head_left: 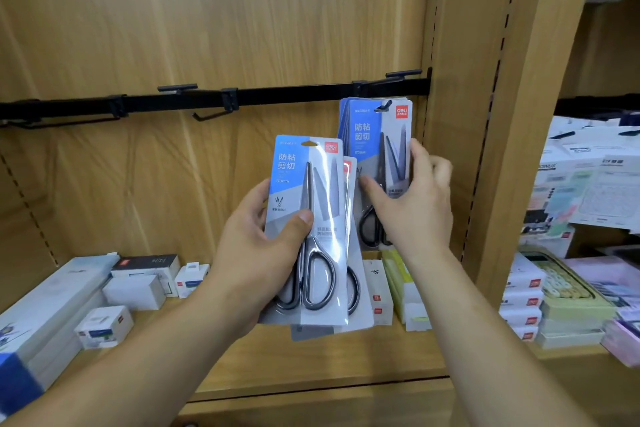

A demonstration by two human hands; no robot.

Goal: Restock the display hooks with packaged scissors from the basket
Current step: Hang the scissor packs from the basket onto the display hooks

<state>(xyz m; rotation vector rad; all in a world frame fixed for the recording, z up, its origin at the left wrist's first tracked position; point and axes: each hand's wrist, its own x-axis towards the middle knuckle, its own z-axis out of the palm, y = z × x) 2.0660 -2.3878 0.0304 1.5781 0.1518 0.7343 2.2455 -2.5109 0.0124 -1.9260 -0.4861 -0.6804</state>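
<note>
Stack of scissor packs (308, 229) held up in front of the wooden back panel (207, 28), just beside the hanging packs (377, 149).

Gripped by the left hand (263, 243): thumb pressed flat on the front blister, other fingers curled behind the left edge. At least two packs in the stack, slightly fanned, upright with a small tilt. Just to the right, several packs of the same kind hanging on the right hook (387, 105) of the black rail (277, 97). Held near the middle by the right hand (412, 208): thumb across the front, fingers wrapped round the right edge. Further left on the rail, two more hooks (211, 114). Below, on the wooden shelf (311, 357), white boxes (135, 291) and other small cartons.
</note>
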